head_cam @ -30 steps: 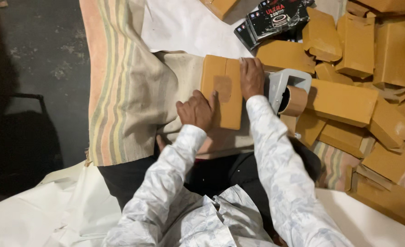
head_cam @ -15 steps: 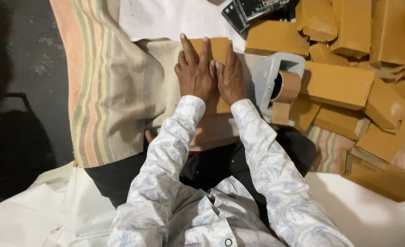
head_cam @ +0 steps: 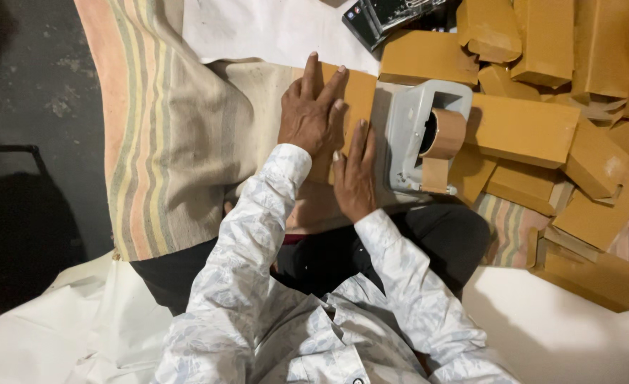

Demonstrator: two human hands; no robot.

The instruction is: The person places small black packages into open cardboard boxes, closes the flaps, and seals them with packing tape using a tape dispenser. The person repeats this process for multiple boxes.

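Just below frame centre the right hand [head_cam: 356,178] lies flat and unclenched on the near end of the brown packet [head_cam: 353,96], whose long axis runs up the frame, the left hand [head_cam: 313,114] pressing open-palmed farther up.

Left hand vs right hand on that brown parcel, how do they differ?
The left hand lies further from the person on the brown parcel; the right hand lies nearer, at its lower end. The right hand sits beside the grey tape dispenser; the left is further from it. Both lie flat, fingers extended.
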